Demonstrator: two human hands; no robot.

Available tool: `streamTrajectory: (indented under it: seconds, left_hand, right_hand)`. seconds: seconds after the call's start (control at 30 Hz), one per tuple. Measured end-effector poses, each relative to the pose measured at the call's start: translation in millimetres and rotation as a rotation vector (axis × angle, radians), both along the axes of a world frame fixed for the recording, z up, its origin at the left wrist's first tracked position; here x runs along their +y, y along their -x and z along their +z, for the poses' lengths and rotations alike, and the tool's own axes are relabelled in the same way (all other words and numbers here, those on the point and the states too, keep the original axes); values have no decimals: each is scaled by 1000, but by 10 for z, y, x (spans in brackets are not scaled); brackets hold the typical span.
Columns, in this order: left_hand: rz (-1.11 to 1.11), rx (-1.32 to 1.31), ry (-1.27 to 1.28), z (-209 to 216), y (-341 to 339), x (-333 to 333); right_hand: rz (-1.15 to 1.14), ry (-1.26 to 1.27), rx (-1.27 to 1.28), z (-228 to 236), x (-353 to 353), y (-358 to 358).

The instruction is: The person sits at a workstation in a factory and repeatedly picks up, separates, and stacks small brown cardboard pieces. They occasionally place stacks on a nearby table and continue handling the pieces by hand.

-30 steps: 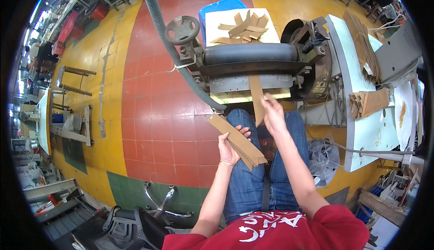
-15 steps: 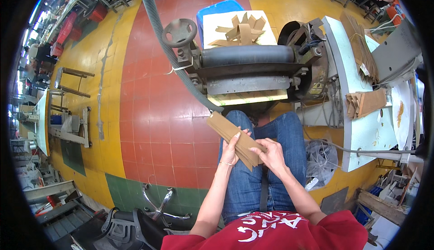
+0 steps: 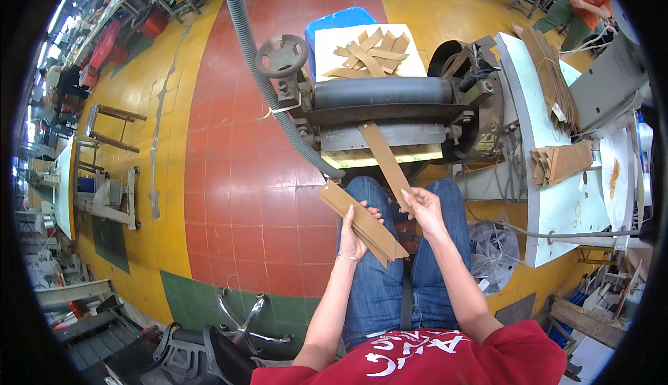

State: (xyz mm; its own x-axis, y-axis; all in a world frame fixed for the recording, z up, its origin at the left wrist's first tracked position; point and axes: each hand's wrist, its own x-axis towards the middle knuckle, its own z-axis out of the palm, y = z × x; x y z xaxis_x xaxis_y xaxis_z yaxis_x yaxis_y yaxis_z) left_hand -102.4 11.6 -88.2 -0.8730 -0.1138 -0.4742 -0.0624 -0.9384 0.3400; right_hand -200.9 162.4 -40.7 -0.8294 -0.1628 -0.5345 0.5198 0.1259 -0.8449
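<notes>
Several brown strips (image 3: pixel 363 226) lie fanned in a stack above my lap, and my left hand (image 3: pixel 353 235) is closed around them with the thumb on top. My right hand (image 3: pixel 423 211) pinches the near end of a single brown strip (image 3: pixel 387 159). That strip points away from me, its far end over the metal feed plate (image 3: pixel 341 137) of a roller machine. Just beyond stands the machine's dark roller (image 3: pixel 383 91). Behind the roller, loose brown strips (image 3: pixel 372 54) lie crisscrossed on a pale board (image 3: pixel 327 39).
A handwheel (image 3: pixel 282 56) and a grey corrugated hose (image 3: pixel 243 44) stand left of the roller. On the right, a pale table (image 3: pixel 543 211) bears a tied strip bundle (image 3: pixel 550 79) and a smaller stack (image 3: pixel 562 161). A blue bin (image 3: pixel 341 16) sits behind, and an orange-clad person (image 3: pixel 588 2) is far right.
My right hand has drawn one strip off the stack and moved it forward onto the feed plate. The left hand keeps the rest. Strips behind the roller lie differently, and a person at far right shows more.
</notes>
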Motion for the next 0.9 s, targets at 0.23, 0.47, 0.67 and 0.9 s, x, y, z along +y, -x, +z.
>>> streamTrajectory:
  seconds: [0.23, 0.47, 0.67, 0.9]
  left_hand:
    - [-6, 106, -119, 1, -9, -34]
    - [-12, -34, 34, 70, 41, 6]
    - [-66, -48, 145, 83, 39, 49]
    - [35, -56, 89, 42, 4, 38]
  right_hand:
    - [-189, 355, 1, -12, -372, 312]
    - [-62, -69, 293, -68, -393, 119]
    - [445, -251, 349, 163, 59, -448]
    - [417, -432, 1015, 358, -92, -114]
